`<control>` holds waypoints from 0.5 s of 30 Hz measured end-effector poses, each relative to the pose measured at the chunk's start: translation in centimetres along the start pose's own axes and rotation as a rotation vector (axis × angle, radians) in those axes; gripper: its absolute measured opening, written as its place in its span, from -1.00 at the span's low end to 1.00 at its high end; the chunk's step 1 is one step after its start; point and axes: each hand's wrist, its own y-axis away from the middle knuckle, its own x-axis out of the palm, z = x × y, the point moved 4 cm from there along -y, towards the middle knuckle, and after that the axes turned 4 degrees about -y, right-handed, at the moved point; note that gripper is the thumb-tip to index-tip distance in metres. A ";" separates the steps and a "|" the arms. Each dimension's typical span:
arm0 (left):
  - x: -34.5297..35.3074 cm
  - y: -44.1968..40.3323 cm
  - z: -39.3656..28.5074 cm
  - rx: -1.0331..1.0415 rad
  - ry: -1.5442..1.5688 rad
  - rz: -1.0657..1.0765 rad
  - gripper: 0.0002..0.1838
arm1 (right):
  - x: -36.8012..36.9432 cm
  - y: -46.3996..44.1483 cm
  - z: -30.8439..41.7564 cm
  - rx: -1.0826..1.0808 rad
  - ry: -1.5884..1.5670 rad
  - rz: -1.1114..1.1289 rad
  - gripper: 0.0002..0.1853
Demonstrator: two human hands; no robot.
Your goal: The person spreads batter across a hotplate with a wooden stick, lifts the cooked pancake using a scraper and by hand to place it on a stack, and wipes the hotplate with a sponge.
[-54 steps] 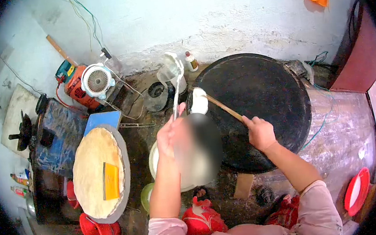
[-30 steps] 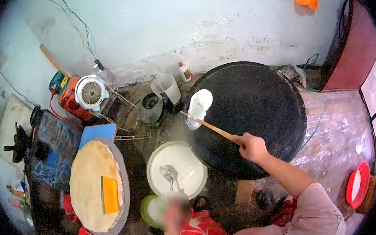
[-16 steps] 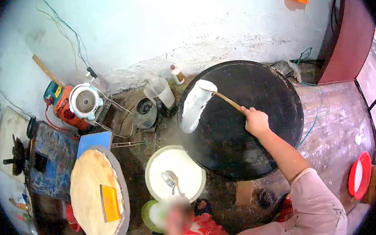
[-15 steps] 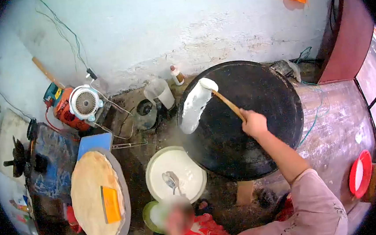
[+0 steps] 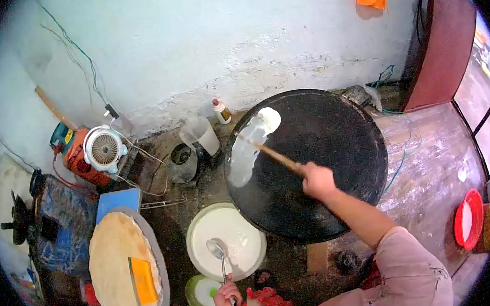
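Note:
My right hand (image 5: 318,180) is closed round the handle of a wooden batter spreader (image 5: 280,160). Its far end lies over a streak of white batter (image 5: 241,167) at the left side of a large round black griddle (image 5: 331,146). A thicker blob of batter sits at the streak's top end. Lower down, my left hand (image 5: 228,295) grips the handle of a metal ladle (image 5: 215,248). The ladle's bowl is over a wide basin (image 5: 190,238) of white batter. Beside that hand is a smaller green bowl (image 5: 190,295) with white contents.
Left, a round stack of thin flatbreads (image 5: 111,250) lies on a grey board (image 5: 162,280), with an orange scraper (image 5: 144,282) on top. Behind stand a blower (image 5: 105,149), a clear jug (image 5: 202,136) and a bottle (image 5: 221,111). A red basin (image 5: 478,215) is far right.
The spreader's end has moved left and down from the batter blob onto the streak, my right hand moving with it. My left hand, blurred before, now shows clearly on the ladle. The view has shifted slightly.

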 end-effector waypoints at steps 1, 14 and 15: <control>0.1 0.0 0.2 -0.003 -0.003 -0.009 -0.62 | 0.3 -1.5 -2.0 0.037 0.132 -0.011 -0.57; -0.4 0.2 -0.5 -0.066 -0.038 -0.049 -0.69 | 7.0 -6.6 -10.5 0.005 -0.016 -0.203 -0.53; -0.5 -0.1 -0.5 -0.080 -0.040 -0.040 -0.69 | 5.7 -4.4 -9.1 0.010 -0.082 -0.211 -0.50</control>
